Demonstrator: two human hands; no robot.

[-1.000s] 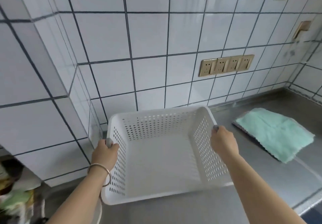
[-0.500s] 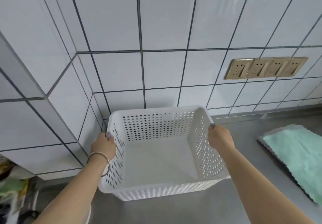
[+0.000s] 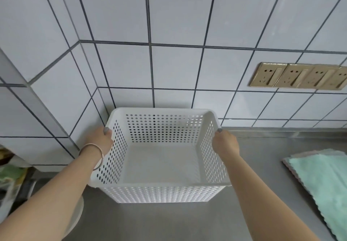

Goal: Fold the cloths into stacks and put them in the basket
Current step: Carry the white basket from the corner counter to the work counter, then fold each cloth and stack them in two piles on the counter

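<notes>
2 bare forearms in view, no sleeves visible. Left hand (image 3: 101,140): thin silver bangle (image 3: 93,155) sat loose round wrist, plain, round, no stones seen. Thumbnail painted grey. Right hand (image 3: 225,143): no jewellery seen, thumbnail painted grey too. No gloves worn.

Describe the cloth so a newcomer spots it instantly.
Start at the gold sockets on the tiled wall and drop to the steel counter. The cloth lies flat at the counter's right edge, right of the white basket that both hands hold. It is the only mint-green thing there, with a pinkish scalloped border.
</notes>
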